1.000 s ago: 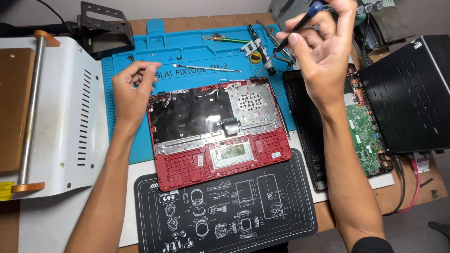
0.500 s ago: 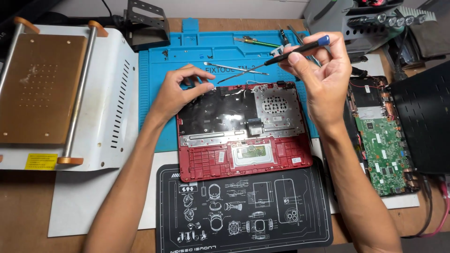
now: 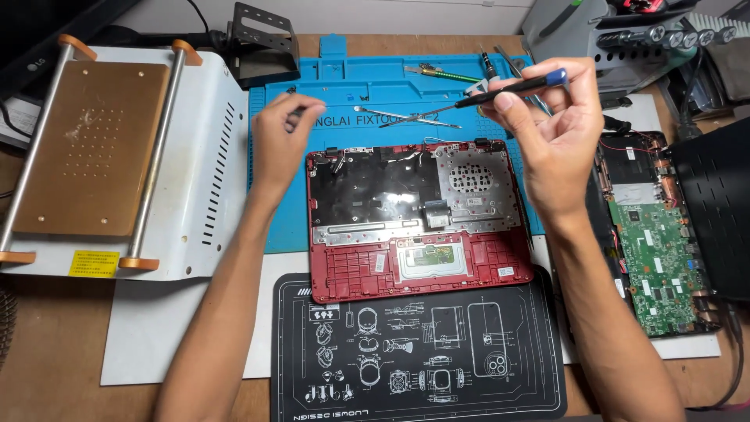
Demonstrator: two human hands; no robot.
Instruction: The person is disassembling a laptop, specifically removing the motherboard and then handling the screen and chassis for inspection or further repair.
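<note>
Head view, looking down on the desk (image 3: 47,375): the person's right hand (image 3: 551,148) is raised above the blue work mat (image 3: 367,86), with thumb and fingers closed together around a slim screwdriver (image 3: 508,88). The screwdriver lies nearly level, blue cap to the right, black shaft and thin tip pointing left over the mat. The left hand (image 3: 283,141) rests over the upper left part of the mat, just beyond the top left corner of the red laptop shell (image 3: 418,270). Its fingertips are pinched together; whether a small part sits between them cannot be told.

The laptop shell lies open-side up in the centre, partly on the blue mat and partly on a black mat with white line drawings (image 3: 414,355) nearer the person. A silver perforated plate (image 3: 469,176) shows in its upper right area.

Tweezers (image 3: 406,117) lie on the blue mat between the two hands. A green circuit board (image 3: 660,266) sits in a second black casing to the right of the shell. A white machine with a brass-coloured plate (image 3: 90,148) stands on the left side of the desk, touching the edge of the blue mat.
</note>
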